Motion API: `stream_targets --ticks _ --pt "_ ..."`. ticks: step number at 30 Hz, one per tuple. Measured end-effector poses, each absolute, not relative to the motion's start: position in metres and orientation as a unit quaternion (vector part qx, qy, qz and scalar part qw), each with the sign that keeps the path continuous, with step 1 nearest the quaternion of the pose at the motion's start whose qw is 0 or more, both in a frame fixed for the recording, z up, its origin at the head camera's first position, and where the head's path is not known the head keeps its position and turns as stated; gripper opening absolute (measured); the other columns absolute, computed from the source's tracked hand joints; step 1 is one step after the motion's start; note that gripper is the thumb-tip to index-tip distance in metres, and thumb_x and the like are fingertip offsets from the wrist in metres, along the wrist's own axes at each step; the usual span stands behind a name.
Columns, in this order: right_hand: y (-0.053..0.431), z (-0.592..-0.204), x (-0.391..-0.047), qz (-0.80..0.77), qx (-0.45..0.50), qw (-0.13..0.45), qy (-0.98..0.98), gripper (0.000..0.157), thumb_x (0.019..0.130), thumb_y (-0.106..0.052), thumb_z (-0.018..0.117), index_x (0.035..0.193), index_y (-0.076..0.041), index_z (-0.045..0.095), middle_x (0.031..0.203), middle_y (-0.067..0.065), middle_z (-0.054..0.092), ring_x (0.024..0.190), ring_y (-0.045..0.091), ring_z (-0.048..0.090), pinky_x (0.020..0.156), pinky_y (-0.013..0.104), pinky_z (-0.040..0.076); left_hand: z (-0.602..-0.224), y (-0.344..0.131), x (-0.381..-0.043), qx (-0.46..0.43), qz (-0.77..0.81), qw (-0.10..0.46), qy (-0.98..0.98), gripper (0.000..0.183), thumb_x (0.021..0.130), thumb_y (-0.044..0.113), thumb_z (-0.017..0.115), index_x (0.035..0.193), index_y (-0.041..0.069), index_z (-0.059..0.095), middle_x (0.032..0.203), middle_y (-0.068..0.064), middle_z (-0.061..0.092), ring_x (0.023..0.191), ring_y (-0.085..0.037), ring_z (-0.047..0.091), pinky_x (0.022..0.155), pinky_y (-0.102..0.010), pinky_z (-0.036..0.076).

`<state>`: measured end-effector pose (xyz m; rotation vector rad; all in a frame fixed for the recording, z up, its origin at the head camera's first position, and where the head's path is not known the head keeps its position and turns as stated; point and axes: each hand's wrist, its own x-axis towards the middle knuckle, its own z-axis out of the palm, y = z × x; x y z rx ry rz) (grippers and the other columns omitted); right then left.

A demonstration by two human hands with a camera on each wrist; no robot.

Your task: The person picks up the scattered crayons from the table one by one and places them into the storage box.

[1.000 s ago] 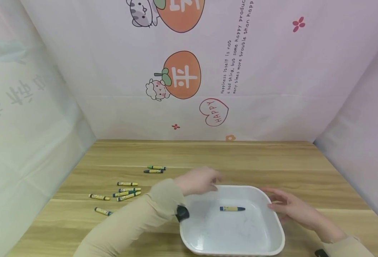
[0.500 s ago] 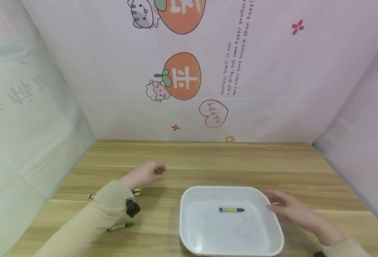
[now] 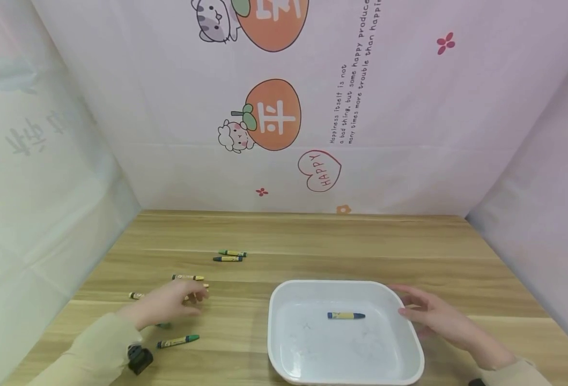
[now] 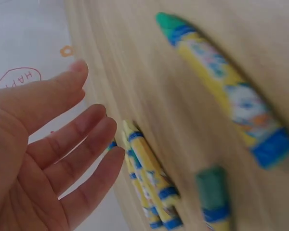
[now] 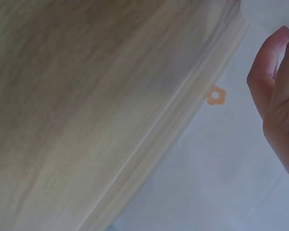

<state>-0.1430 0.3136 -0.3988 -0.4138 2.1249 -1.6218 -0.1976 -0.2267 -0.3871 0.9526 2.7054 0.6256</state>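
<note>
A rounded white dish (image 3: 308, 348), touched by the right hand (image 3: 438, 317), holds one blue crayon (image 3: 346, 316). A yellow-wrapped green crayon (image 3: 178, 341) lies near the left hand (image 3: 168, 303).

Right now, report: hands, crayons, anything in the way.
Left hand empty, by the loose crayons. Right hand at rim of white dish. One dark blue crayon inside, others on table. No obstacle visible between left hand and dish.
</note>
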Motion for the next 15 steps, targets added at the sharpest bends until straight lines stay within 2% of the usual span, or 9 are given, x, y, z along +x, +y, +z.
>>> stream_targets --ticks 7,15 --pt "0.314 -0.397 -0.141 -0.574 -0.142 0.215 0.778 0.053 0.098 -0.015 0.049 0.143 0.002 0.027 0.119 0.019 0.052 0.099 0.018 0.064 0.075 0.045 0.056 -0.390 -0.243 -0.178 0.331 0.213 0.112 0.912 0.034 0.079 0.022 0.075 0.107 0.007 0.065 0.099 0.003 0.065 0.086 -0.009 0.059 0.074 -0.027 0.052" --pt "0.314 -0.397 -0.141 -0.570 -0.146 0.211 0.781 0.052 0.098 -0.014 0.049 0.143 0.003 0.027 0.120 0.021 0.052 0.099 0.018 0.064 0.074 0.044 0.057 -0.398 -0.245 -0.166 0.343 0.224 0.143 0.901 0.040 0.075 0.026 0.077 0.107 0.007 0.063 0.101 0.002 0.066 0.091 -0.009 0.061 0.078 -0.028 0.053"
